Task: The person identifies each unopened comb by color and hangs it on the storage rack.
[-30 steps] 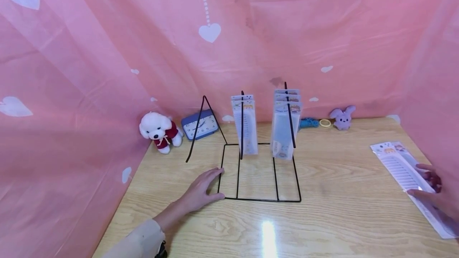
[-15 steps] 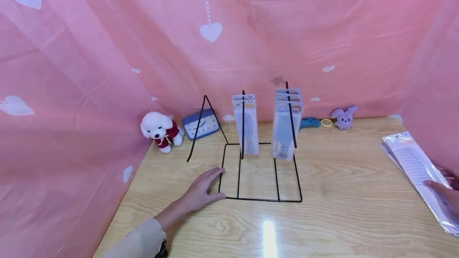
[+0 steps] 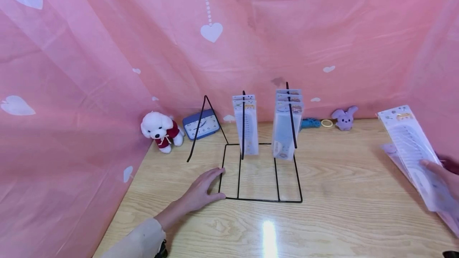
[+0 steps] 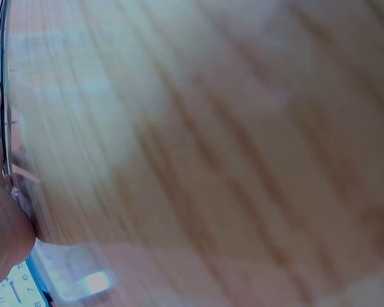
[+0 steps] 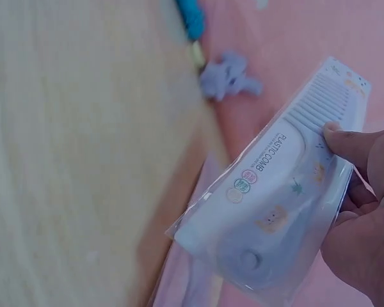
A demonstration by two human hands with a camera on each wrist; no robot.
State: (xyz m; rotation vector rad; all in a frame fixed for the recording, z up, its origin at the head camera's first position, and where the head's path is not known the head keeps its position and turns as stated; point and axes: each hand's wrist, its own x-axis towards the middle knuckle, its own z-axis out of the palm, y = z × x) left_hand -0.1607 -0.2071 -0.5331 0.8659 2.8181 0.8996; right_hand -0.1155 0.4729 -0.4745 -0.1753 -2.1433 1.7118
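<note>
A black wire display rack (image 3: pixel 251 170) stands mid-table, with packaged combs (image 3: pixel 246 124) hanging on its two upright pegs. My left hand (image 3: pixel 202 188) rests flat on the table with straight fingers against the rack's front left corner (image 4: pixel 3 128). My right hand (image 3: pixel 444 172) at the far right grips a packaged white plastic comb (image 3: pixel 412 150), lifted off the table and tilted; the thumb (image 5: pixel 358 144) presses on its clear wrapper (image 5: pixel 275 192). Another comb packet (image 3: pixel 396 156) lies under it on the table.
A white plush dog (image 3: pixel 157 128) and a blue clock (image 3: pixel 200 124) sit at the back left. A blue item (image 3: pixel 309 122), a yellow ring (image 3: pixel 326 123) and a purple plush bunny (image 3: pixel 343 118) line the back right. Pink heart-print curtains (image 3: pixel 107 51) enclose the wooden table (image 3: pixel 340 194).
My right hand has picked the top comb packet up off the table and raised it, tilting its top end upward. My left hand stays put at the rack.
</note>
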